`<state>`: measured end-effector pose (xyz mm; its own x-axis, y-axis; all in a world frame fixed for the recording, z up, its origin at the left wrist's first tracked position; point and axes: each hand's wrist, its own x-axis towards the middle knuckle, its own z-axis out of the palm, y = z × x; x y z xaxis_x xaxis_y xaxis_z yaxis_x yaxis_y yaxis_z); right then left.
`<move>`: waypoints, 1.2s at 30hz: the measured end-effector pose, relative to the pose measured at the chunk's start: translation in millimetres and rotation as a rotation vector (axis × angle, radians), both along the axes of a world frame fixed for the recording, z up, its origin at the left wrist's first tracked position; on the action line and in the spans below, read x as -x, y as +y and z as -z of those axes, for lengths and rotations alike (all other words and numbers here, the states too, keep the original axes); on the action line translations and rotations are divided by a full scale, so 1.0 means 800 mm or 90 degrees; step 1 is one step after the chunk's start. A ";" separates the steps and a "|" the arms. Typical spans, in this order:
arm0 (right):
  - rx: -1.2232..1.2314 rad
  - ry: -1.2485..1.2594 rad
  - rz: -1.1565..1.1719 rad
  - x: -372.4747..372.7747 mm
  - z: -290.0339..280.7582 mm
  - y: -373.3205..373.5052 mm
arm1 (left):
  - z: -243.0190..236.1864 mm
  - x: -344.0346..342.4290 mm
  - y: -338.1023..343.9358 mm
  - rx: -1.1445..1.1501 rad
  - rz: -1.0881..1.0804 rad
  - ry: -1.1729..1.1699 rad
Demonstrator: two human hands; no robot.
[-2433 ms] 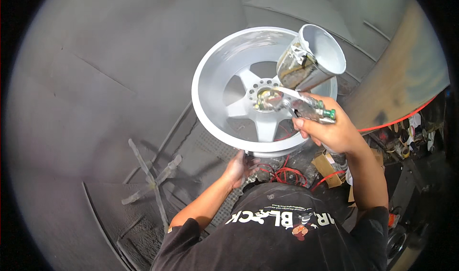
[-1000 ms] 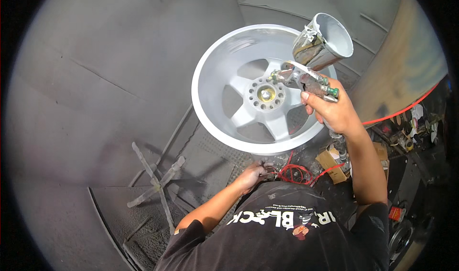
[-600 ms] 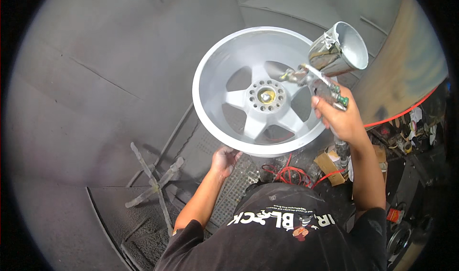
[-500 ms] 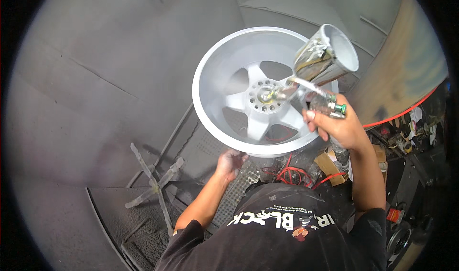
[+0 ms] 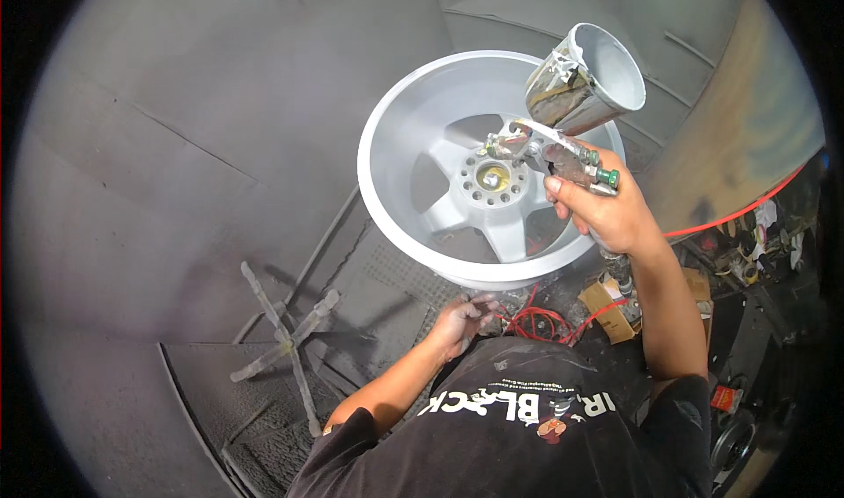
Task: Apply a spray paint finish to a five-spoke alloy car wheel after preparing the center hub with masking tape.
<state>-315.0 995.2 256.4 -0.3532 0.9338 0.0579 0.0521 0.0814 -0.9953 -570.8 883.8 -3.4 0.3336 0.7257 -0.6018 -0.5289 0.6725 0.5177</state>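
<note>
Clamping around a spray gun [image 5: 567,159], the right grip [image 5: 615,212] is holding it above the silver wheel's [image 5: 504,225] right half, while the left grip [image 5: 462,324] is showing by the wheel's near edge, its closure unclear.

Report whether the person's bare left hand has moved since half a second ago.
Yes: the bare left hand has moved right and slightly down the picture, farther from the unmoved grey-coated, cross-shaped stand.

- Grey cross-shaped stand [image 5: 287,345]: left and near of silver five-spoke wheel [image 5: 505,225]
- Coiled red hose [image 5: 538,314]: wheel's near side
- Brown cardboard box [image 5: 619,325]: right of hose
</note>
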 end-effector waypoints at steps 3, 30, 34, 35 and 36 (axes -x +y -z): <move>-0.023 0.001 0.019 -0.008 0.005 0.006 | -0.008 0.004 0.007 0.008 -0.053 0.009; 0.167 0.038 -0.144 -0.009 -0.034 -0.052 | -0.034 0.002 0.043 -0.080 -0.242 0.093; 0.162 -0.083 -0.253 0.026 -0.061 -0.025 | -0.024 -0.036 0.017 -0.083 -0.197 0.074; 0.161 -0.088 -0.255 0.034 -0.065 -0.016 | -0.027 -0.040 0.012 -0.057 -0.118 0.089; 0.139 -0.128 -0.249 0.042 -0.069 -0.004 | -0.025 -0.035 0.009 -0.045 0.027 0.082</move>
<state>-348.4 991.7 311.5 -0.6638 0.7117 -0.2299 0.2519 -0.0767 -0.9647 -542.8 891.2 16.6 0.2884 0.7542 -0.5899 -0.4267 0.6528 0.6259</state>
